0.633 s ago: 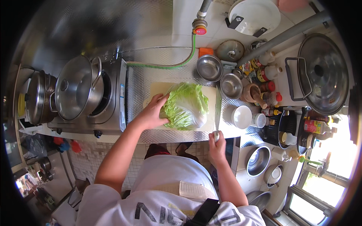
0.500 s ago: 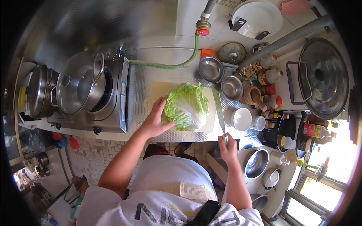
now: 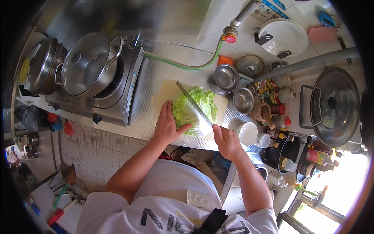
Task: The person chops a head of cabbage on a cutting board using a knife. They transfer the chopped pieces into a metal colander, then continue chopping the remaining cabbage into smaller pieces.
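Evidently, no cut pieces are yet seen on the cutting board [image 3: 165, 90]; by the left hand [image 3: 166, 124], spread wide, the cabbage [image 3: 190, 116] is steadied mid-frame; across it, contact unclear, the knife [image 3: 194, 103] is held in the closed grip of the right hand [image 3: 226, 142].

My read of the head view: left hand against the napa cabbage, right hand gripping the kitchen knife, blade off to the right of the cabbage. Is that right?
Not the blade's position: in the head view, the kitchen knife reaches across over the napa cabbage. The left hand is against the cabbage and the right hand grips the knife, as you said.
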### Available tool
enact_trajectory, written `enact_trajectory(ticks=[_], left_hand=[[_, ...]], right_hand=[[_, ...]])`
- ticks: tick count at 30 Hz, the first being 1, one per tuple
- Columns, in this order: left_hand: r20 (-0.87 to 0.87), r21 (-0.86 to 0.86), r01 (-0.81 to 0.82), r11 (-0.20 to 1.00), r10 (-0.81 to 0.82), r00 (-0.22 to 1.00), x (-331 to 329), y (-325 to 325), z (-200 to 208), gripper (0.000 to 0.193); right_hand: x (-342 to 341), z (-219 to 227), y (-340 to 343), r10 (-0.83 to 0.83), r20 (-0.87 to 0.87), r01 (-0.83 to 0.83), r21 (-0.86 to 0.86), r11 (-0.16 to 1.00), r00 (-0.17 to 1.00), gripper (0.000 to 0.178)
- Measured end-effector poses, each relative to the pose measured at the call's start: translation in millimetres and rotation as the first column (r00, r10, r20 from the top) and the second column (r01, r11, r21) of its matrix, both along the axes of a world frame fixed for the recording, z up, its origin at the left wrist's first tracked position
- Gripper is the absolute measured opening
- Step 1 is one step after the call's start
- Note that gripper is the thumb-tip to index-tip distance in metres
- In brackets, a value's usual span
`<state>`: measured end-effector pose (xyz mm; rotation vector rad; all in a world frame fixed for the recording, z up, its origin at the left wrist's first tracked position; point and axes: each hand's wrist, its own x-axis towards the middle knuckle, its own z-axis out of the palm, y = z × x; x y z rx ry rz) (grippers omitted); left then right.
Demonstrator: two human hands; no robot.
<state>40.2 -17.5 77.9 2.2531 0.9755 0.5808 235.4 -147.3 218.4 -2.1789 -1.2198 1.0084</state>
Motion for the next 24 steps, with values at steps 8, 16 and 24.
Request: enact_trajectory(ticks=[8, 16, 24], left_hand=[[-0.006, -0.033, -0.002, 0.999, 0.002, 1.0, -3.6, -1.2, -3.2, 0.117], [-0.057, -0.076, 0.009, 0.997, -0.013, 0.998, -2.8, 1.1, 4.3, 0.117], [-0.069, -0.057, 0.002, 0.998, -0.006, 0.998, 5.0, 4.2, 7.4, 0.115]], right_hand=[[-8.3, -15.7, -11.2, 0.234, 0.288, -0.29, 0.167, 0.943, 0.929, 0.025], [-16.6, 16.1, 5.0, 0.025, 0.093, -0.009, -0.164, 0.986, 0.995, 0.035], [-4.4, 17.7, 13.4, -0.036, 0.049, 0.044, -0.171, 0.984, 0.998, 0.043]])
